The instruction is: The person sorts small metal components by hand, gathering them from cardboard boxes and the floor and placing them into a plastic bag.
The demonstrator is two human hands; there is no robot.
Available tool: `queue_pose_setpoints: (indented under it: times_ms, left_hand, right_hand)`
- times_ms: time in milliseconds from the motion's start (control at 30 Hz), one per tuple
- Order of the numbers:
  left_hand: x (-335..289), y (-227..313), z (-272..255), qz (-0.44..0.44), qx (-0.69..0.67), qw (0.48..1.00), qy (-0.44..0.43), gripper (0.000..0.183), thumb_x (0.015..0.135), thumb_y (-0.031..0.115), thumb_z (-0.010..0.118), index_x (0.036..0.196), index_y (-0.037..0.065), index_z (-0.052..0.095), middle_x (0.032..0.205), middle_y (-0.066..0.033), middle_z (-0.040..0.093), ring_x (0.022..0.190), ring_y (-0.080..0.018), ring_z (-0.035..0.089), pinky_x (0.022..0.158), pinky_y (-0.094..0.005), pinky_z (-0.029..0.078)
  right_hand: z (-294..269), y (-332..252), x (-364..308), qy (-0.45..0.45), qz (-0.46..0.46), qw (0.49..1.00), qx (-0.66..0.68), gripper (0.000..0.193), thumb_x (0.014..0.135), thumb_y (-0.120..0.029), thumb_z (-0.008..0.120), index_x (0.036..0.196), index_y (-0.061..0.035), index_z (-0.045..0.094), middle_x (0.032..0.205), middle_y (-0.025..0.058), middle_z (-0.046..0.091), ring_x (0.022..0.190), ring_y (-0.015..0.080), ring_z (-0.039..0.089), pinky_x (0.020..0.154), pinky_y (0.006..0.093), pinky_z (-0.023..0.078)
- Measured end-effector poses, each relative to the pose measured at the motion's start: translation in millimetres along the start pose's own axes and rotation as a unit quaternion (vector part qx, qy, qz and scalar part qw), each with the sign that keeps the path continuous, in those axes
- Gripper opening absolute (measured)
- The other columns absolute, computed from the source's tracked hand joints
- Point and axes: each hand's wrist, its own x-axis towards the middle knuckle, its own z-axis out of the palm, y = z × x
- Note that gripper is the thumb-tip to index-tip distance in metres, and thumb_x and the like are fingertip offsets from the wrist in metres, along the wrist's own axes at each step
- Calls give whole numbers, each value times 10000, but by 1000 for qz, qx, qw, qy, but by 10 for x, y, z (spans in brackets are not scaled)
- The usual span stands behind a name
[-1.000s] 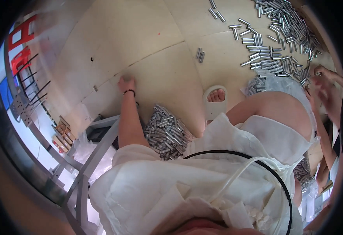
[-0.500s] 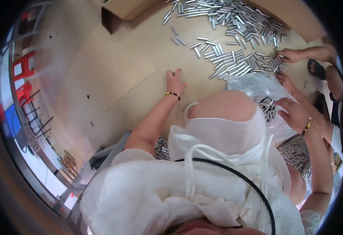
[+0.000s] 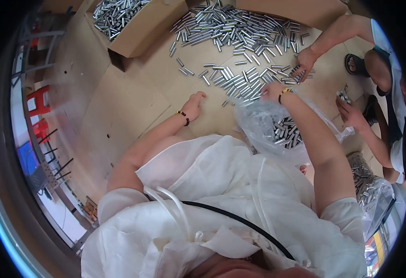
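Silver metal rods point(image 3: 245, 85) are spread over the floor just ahead of the right hand point(image 3: 272, 91), whose fingers are bent down at their near edge; whether any rod is gripped cannot be told, as that hand is blurred. Near the left hand point(image 3: 192, 106), bare floor is seen; its fingers are loosely curled, and it cannot be told whether anything is hidden in them.

Under the right forearm, a clear plastic bag point(image 3: 254, 123) is partly filled with rods. Its slack film could be snagged by the passing wrist (no support is given by the left hand, well apart from it), and rods could be spilled. Because they look smooth and round, loose rods could also be set rolling if the rows were brushed.

Just beyond the right hand, rods are being fingered by a co-worker's hand point(image 3: 306, 59); knuckles could be knocked if the same rods were reached for. Farther right, a bunch is held in the co-worker's other hand point(image 3: 349, 113), from which rods could be dropped.
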Motion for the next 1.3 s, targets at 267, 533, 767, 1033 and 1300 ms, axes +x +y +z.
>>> queue_pose_setpoints:
  times_ms: [267,533,767,1033,1300]
  left_hand:
    - [348,-32,215,38,3,997,-70,299,834,44,519,1132,65,492,1069,-213,534,989,-374,531,888,-404,427]
    - [646,111,744,10,20,999,-41,529,806,178,668,1223,49,369,1106,-271,530,963,-416,567,803,-449,470]
    - [639,-35,1065,29,-46,998,11,750,721,111,725,1306,19,264,1194,-295,439,955,-435,558,816,-442,482]
    - [666,429,908,8,3,998,-60,946,618,-4,755,1381,33,198,1184,-243,373,986,-427,530,829,-420,479]
    - [789,561,900,13,7,998,-54,1172,518,30,838,1434,38,107,1189,-264,366,1026,-430,509,863,-409,463]
  right_hand:
    - [284,-127,-353,-178,-99,975,-92,464,642,-382,738,1069,-212,670,1176,99,530,1077,307,548,877,382,472]
    - [4,-476,-155,-148,83,984,-48,412,711,-423,712,999,-131,678,1193,140,544,1063,307,554,855,378,461]
    - [112,-279,40,178,223,958,-16,1054,528,-244,868,1387,-319,261,1490,66,178,1218,494,350,980,510,403]
    - [321,-365,194,108,174,979,-5,1260,442,-204,892,1427,-409,134,1509,88,109,1224,412,352,993,461,410]
    - [441,-612,342,136,159,977,34,1184,474,-165,878,1420,-372,197,1452,96,214,1173,410,388,960,455,425]
